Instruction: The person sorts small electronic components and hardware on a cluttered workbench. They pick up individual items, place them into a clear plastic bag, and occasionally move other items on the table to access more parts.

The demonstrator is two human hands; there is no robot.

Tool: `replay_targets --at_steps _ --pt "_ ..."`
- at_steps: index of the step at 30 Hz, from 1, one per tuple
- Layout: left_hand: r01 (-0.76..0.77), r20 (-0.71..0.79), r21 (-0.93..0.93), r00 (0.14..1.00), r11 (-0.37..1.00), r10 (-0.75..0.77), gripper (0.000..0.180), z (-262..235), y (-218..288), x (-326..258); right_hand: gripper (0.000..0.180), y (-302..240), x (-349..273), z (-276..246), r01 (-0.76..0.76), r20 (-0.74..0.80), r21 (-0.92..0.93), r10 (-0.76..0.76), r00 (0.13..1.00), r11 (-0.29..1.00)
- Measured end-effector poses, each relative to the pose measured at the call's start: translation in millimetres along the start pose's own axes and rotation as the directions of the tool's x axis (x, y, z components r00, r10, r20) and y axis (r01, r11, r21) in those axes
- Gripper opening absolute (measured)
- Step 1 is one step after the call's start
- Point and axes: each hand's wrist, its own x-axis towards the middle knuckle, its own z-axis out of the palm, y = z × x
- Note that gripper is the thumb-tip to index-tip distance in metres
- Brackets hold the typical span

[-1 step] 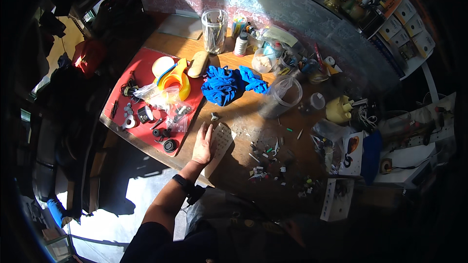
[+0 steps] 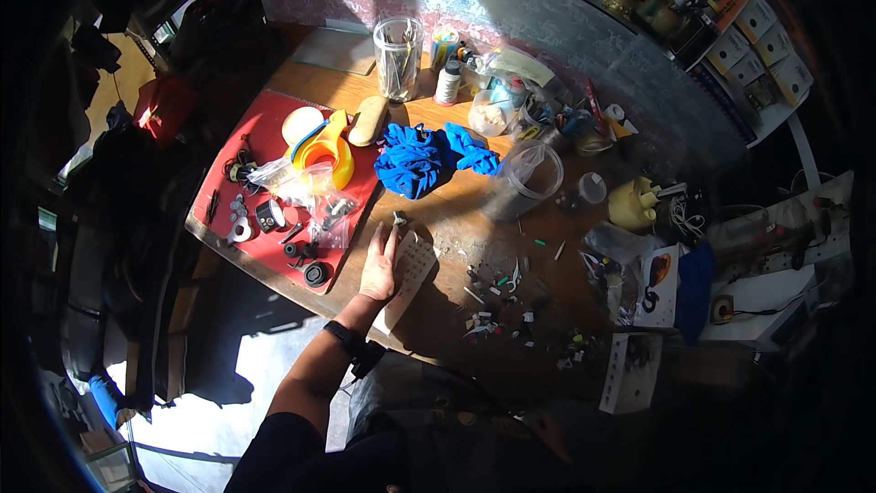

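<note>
one left hand [image 2: 377,271] has edged forward, fingers parted, beside one pale block [image 2: 415,267] and one fitting [image 2: 399,218].

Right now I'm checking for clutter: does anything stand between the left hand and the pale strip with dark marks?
Nothing visible does. The left hand lies right along the left edge of the pale strip, though contact is hard to confirm. A small grey piece sits just beyond that hand, outside the space between.

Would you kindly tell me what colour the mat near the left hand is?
The mat is red, seen best in the head view.
</note>
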Motion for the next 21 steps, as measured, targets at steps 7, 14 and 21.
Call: replay_targets --at_steps 7,14,21 --pt "-0.074 -0.109 0.021 0.991 0.997 0.076 0.046 26.2 9.1 34.8 0.024 25.6 -17.4 10.8 -0.119 -0.015 0.106 0.121 0.993 0.987" --pt "-0.059 -0.049 -0.427 0.998 0.903 0.042 0.020 50.0 41.6 3.2 0.022 47.5 -12.7 28.1 -0.141 -0.082 0.168 0.157 0.984 0.976" --pt "0.490 0.491 -0.870 0.855 -0.048 -0.165 0.020 46.3 61.7 -15.5 0.020 42.0 -6.5 16.2 -0.030 -0.092 0.157 0.044 0.995 0.987"
